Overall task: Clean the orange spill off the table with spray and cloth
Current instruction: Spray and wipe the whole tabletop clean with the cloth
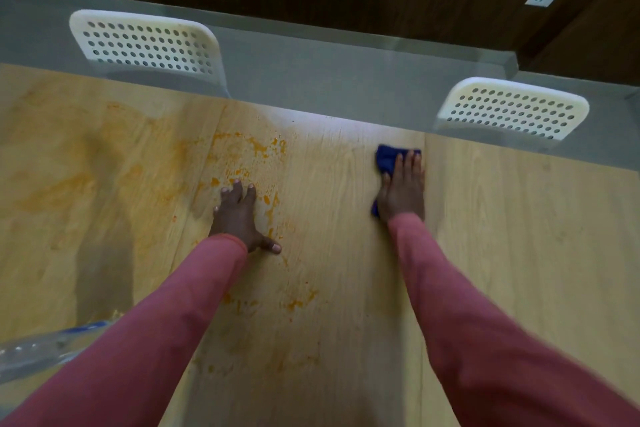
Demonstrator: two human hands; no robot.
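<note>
Table: I see a big, light wooden table [485, 253] that fills most of my view.
Spill: orange smears and flecks [249, 149] lie on the left and middle parts of the table, near its far edge and down toward me. The right part of the wood looks clean.
Chairs: two white plastic chairs with round holes in their backs stand at the far side of the table, one on the left [149, 45] and one on the right [512, 111].
Sleeves: I see both arms in long pink sleeves [166, 322] reaching out over the table.
Bottle: a clear plastic bottle [38, 350] lies blurred at the lower left edge, partly behind the left sleeve. I cannot tell if it is the spray.
Left hand: my left hand [239, 215] lies flat on the table with its fingers spread wide, right in the orange mess.
Right hand: my right hand [403, 187] presses down flat, fingers straight, on the cloth.
Cloth: a small dark blue cloth [388, 159] sits under the right hand near the far edge, well apart from the orange flecks.
</note>
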